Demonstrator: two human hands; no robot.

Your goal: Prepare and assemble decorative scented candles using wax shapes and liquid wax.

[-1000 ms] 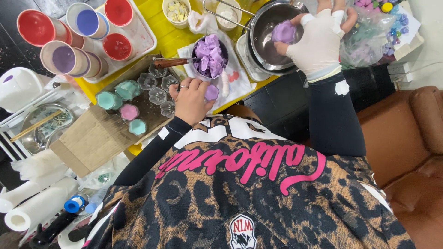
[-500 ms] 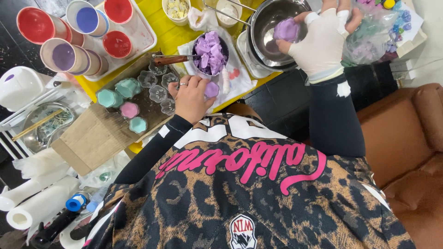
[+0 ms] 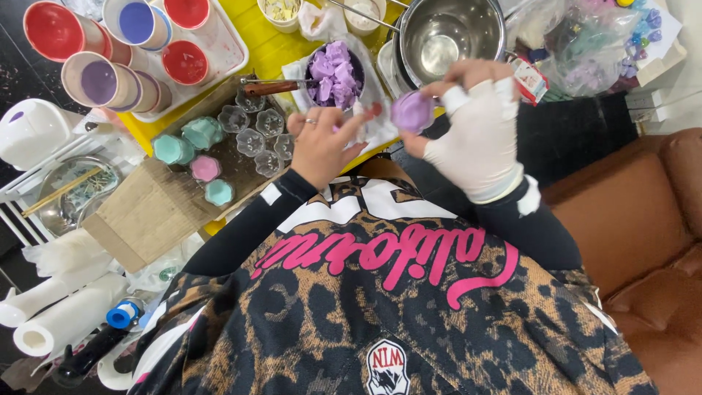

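My right hand (image 3: 475, 139), in a white glove, is shut on a round purple flower-shaped piece (image 3: 411, 111), held up in front of my chest at the table edge. My bare left hand (image 3: 322, 146), with a ring on one finger, stretches its fingers toward that piece, the fingertips just short of it. A glimpse of purple shows under the left fingers; whether they hold something is unclear. Behind the hands stands a dark bowl of purple chunks (image 3: 336, 73) on a white cloth.
A steel bowl (image 3: 446, 33) sits behind my right hand. Clear moulds (image 3: 256, 135) plus teal and pink filled moulds (image 3: 205, 168) rest on a board left of my hand. Cups of coloured liquid (image 3: 102, 80) stand on a tray. A brown seat (image 3: 643, 219) is at right.
My right hand lifted the purple piece out of the steel bowl and brought it back toward my chest. My left hand rose off the cloth and reached toward it.
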